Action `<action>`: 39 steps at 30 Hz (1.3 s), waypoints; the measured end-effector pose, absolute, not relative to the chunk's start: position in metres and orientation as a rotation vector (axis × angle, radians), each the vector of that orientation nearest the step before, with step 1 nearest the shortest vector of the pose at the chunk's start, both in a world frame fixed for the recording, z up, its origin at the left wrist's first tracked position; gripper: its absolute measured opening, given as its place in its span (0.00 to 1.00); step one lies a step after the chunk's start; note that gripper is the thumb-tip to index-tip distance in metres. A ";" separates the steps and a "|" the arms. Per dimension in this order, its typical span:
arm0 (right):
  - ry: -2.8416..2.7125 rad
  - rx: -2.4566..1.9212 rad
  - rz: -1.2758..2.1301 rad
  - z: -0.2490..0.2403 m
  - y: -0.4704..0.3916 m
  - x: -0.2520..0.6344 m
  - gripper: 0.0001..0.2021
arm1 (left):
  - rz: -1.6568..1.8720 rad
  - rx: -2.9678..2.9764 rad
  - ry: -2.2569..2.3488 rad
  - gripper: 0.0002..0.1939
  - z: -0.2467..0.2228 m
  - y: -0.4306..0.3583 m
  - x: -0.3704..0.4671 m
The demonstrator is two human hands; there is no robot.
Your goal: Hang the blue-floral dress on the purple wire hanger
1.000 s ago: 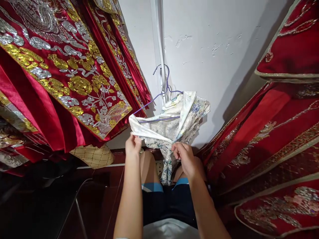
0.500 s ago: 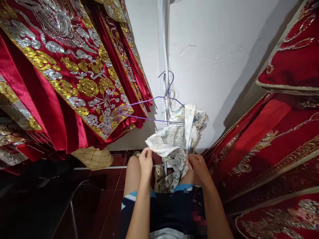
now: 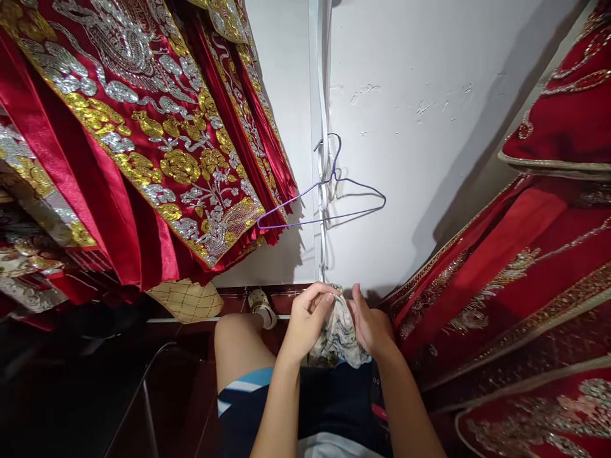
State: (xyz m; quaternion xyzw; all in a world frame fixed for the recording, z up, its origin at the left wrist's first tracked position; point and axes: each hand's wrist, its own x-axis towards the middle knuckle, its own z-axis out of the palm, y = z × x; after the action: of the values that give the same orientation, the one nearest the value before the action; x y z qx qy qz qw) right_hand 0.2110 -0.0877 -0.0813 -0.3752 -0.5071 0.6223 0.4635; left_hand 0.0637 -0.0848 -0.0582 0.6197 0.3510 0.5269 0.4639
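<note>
A bunched, patterned white garment (image 3: 341, 337) lies between my two hands, just above my lap. My left hand (image 3: 310, 315) pinches its upper edge between thumb and fingers. On the garment's right side is my right hand (image 3: 367, 324), thumb raised and apart from the fingers, the palm against the cloth; its fingertips are partly hidden behind the fabric. Beyond my hands a purple wire hanger (image 3: 360, 212) hangs bare by its hook from a white strap (image 3: 321, 95) on the wall.
Red garments with gold and silver embroidery (image 3: 181, 166) hang on the left. More red beaded garments (image 3: 539, 254) hang close on the right. A beige clog (image 3: 261, 305) is on the dark red floor, and a thin metal frame (image 3: 147, 401) stands at lower left.
The garment has come off the hanger and is down between my hands, more bunched. My left hand moved right, closer to my right hand, whose thumb has lifted. The hanger now hangs level.
</note>
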 end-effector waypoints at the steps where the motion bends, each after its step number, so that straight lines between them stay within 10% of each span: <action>1: -1.171 -0.852 1.631 -0.081 -0.090 0.208 0.36 | 1.271 1.562 0.858 0.12 -0.059 -0.084 0.062; 9: -1.178 -0.852 1.802 -0.061 -0.088 0.230 0.20 | 0.807 1.728 0.794 0.24 -0.082 -0.077 0.033; 14: -1.505 -1.168 1.205 -0.016 -0.050 0.273 0.09 | 0.484 1.943 1.041 0.23 -0.093 -0.083 -0.009; 22: -1.735 -1.030 0.709 -0.011 0.046 0.265 0.31 | 0.574 2.297 1.478 0.17 -0.053 -0.074 -0.071; 32: -1.790 -1.069 0.787 -0.023 0.058 0.263 0.06 | 0.497 2.277 1.775 0.19 -0.025 -0.046 -0.075; 39: -1.710 -1.156 0.749 -0.009 0.018 0.296 0.06 | 1.031 2.240 1.577 0.26 0.001 -0.033 -0.059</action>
State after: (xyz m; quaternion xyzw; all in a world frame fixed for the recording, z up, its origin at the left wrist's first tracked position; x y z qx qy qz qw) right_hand 0.2965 0.0178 -0.0093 -0.4686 -0.6933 0.3035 0.4557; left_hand -0.0587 -0.0326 0.0010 0.7609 0.5356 0.3504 0.1070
